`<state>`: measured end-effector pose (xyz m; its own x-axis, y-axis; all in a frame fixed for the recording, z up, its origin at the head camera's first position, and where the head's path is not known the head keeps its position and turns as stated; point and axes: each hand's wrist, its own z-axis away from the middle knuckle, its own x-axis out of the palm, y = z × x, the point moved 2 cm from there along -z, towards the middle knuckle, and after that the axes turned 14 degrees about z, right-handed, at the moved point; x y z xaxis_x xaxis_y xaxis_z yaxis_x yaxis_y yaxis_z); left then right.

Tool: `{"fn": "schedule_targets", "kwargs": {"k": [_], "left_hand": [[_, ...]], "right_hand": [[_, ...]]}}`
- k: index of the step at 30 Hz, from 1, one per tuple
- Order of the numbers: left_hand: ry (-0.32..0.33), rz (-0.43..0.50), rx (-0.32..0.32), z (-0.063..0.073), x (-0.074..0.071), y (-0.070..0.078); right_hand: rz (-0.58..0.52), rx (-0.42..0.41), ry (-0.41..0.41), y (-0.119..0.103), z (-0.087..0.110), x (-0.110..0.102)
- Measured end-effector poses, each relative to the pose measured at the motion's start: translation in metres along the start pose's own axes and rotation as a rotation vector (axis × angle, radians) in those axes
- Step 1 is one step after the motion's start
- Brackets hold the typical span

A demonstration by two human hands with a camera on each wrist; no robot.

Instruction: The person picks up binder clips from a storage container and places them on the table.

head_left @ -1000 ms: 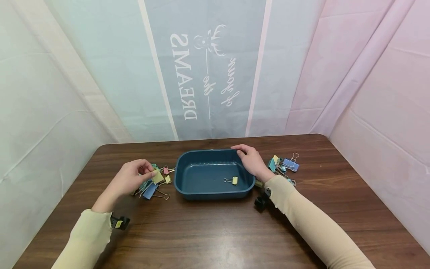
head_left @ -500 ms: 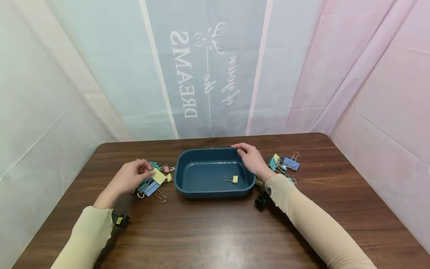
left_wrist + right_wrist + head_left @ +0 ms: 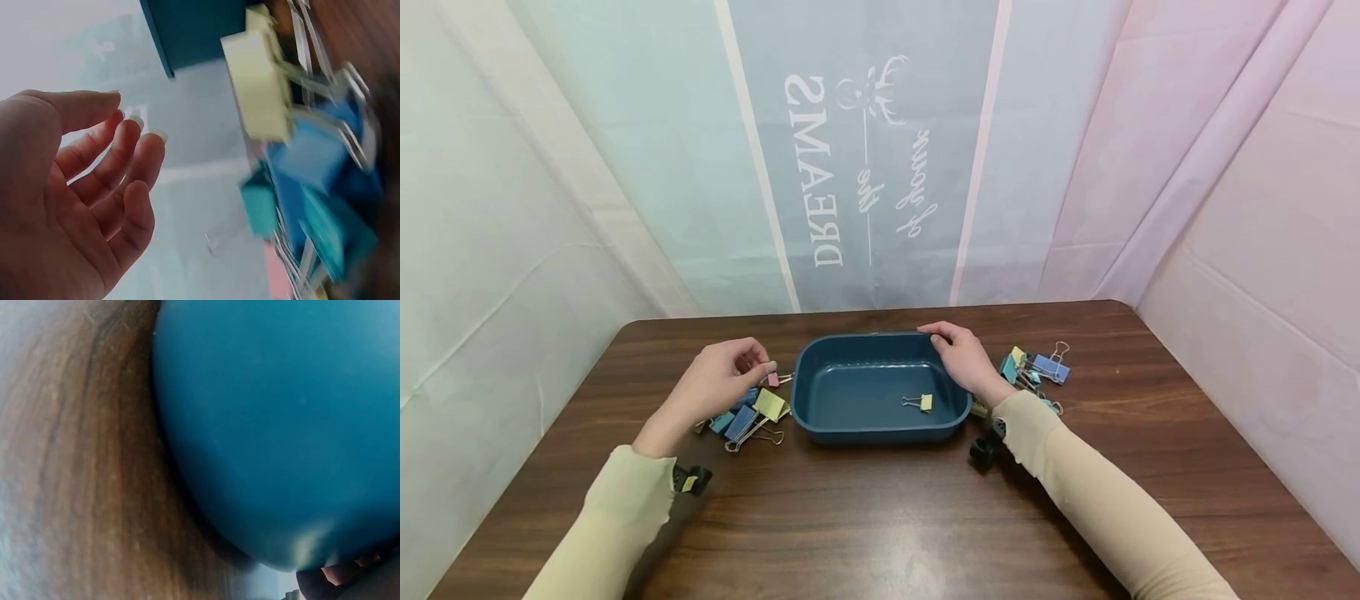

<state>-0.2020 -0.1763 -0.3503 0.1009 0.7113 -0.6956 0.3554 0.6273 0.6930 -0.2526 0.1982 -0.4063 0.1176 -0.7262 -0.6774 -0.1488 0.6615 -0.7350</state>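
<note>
My left hand (image 3: 722,379) hovers over a pile of binder clips, near a pink binder clip (image 3: 772,379). In the left wrist view, its fingers (image 3: 134,147) are loosely bent, with nothing visible between them and the thumb. A large yellow binder clip (image 3: 770,404) lies on the pile beside a blue binder clip (image 3: 741,422), just below the hand. My right hand (image 3: 962,360) grips the back right rim of a dark blue plastic bin (image 3: 880,435). Inside the bin rests one small yellow binder clip (image 3: 926,403) with its wire handles pointing left.
A second cluster of clips lies right of the bin, with a teal binder clip (image 3: 1008,367) and a blue binder clip (image 3: 1051,368). Everything stands on a brown wooden table (image 3: 850,517). A printed curtain (image 3: 880,167) hangs behind its far edge.
My left hand has let go of the large yellow binder clip, which now lies on the pile. The hand has shifted right, toward the pink clip. My right hand stays on the bin.
</note>
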Motion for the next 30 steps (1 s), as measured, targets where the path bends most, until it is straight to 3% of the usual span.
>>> {"fn": "schedule_targets", "kwargs": {"k": [8, 17, 22, 30], "left_hand": [[-0.086, 0.105, 0.113, -0.019, 0.032, 0.024], [-0.238, 0.038, 0.221, -0.039, 0.078, 0.051], [-0.333, -0.008, 0.235, -0.050, 0.102, 0.066], [-0.372, 0.046, 0.252, -0.064, 0.134, 0.081]], "right_hand": [[-0.011, 0.014, -0.004, -0.002, 0.001, 0.000], [-0.015, 0.010, -0.009, -0.001, 0.000, -0.001], [-0.005, 0.012, -0.003, -0.001, -0.001, 0.000], [-0.003, -0.003, 0.002, 0.000, -0.001, 0.000]]}}
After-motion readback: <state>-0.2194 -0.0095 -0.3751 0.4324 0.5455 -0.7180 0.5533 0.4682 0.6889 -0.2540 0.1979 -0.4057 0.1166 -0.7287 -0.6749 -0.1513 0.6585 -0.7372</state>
